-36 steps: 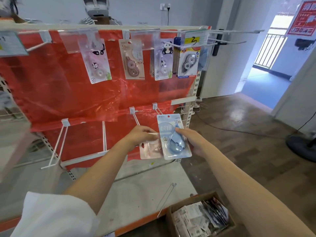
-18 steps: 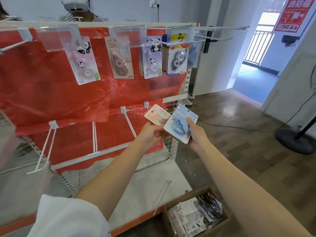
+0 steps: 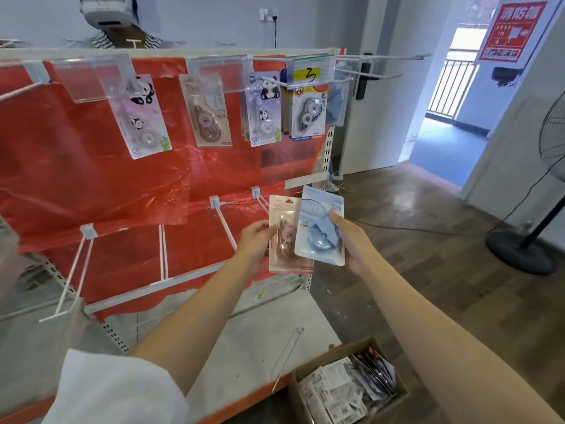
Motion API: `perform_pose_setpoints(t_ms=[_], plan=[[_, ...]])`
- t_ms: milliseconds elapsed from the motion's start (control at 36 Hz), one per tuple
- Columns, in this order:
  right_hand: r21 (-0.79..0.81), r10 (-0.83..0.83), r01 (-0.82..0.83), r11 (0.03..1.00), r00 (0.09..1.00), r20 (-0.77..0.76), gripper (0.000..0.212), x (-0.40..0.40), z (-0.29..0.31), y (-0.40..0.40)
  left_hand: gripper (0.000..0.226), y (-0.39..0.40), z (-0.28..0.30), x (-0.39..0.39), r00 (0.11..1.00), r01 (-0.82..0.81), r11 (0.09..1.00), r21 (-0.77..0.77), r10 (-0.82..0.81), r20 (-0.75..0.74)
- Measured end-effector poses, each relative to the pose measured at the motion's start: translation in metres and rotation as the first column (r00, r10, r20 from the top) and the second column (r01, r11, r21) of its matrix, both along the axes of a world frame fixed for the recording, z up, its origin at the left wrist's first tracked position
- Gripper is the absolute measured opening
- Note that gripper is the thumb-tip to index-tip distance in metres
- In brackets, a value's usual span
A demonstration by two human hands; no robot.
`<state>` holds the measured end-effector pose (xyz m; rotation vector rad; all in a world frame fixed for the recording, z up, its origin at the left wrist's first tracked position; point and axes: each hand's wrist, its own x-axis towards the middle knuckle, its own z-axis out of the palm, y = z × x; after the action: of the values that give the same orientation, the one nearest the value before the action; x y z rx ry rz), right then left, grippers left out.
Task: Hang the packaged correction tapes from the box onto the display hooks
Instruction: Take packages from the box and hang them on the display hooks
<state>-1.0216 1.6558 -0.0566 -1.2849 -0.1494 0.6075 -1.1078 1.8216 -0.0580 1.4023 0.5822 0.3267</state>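
My left hand (image 3: 255,238) grips a pink packaged correction tape (image 3: 282,237) by its left edge. My right hand (image 3: 351,240) holds a blue packaged correction tape (image 3: 318,228), thumb on its front; it overlaps the pink one. Both packs are upright in front of the lower row of white display hooks (image 3: 226,224), which carry nothing. On the top row hang a panda pack (image 3: 140,117), a brown pack (image 3: 206,113), a second panda pack (image 3: 264,110) and a grey pack (image 3: 308,113). The cardboard box (image 3: 348,390), full of packs, sits at the bottom right on the floor.
The rack has a red plastic backing (image 3: 76,166) and a pale base shelf (image 3: 244,347) with a loose hook (image 3: 287,359) lying on it. A standing fan (image 3: 532,240) is at the right. A person (image 3: 113,22) stands behind the rack. An open doorway lies at the far right.
Both hands have risen and turned their packs upright. The pink pack, tilted half a second ago, now stands vertical behind the blue one. The view has shifted slightly.
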Motion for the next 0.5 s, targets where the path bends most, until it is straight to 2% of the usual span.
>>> perform_pose_setpoints(t_ms=[111,194,250,306,361,444,500], plan=[[-0.002,0.068,-0.068,0.998,0.996,0.057,0.03,-0.008,0.004,0.007,0.011,-0.004,0.0,0.003,1.0,0.016,1.0,0.012,-0.016,-0.006],[-0.077,0.112,-0.101,0.992,0.984,0.141,0.018,-0.015,0.004,0.016,0.019,-0.011,0.006,0.003,0.997,0.045,0.997,-0.067,-0.041,0.06],[-0.143,0.094,-0.063,0.988,0.971,0.218,0.012,-0.017,0.006,0.024,0.034,-0.011,0.008,0.002,0.994,0.079,0.984,-0.159,-0.065,0.089],[-0.256,0.078,0.006,0.967,0.945,0.319,0.017,-0.016,0.01,0.03,0.045,-0.008,0.008,0.001,0.989,0.124,0.972,-0.197,-0.107,0.098],[-0.335,0.094,0.049,0.941,0.914,0.396,0.024,-0.016,0.014,0.036,0.044,-0.005,0.007,-0.001,0.981,0.17,0.975,-0.145,-0.154,0.116],[-0.367,0.119,0.054,0.929,0.894,0.432,0.024,-0.019,0.022,0.045,0.063,0.0,0.004,-0.004,0.966,0.239,0.97,-0.045,-0.233,0.116],[-0.389,0.143,0.045,0.92,0.886,0.44,0.025,-0.022,0.027,0.049,0.061,0.004,0.003,-0.006,0.964,0.247,0.969,-0.023,-0.243,0.107]])
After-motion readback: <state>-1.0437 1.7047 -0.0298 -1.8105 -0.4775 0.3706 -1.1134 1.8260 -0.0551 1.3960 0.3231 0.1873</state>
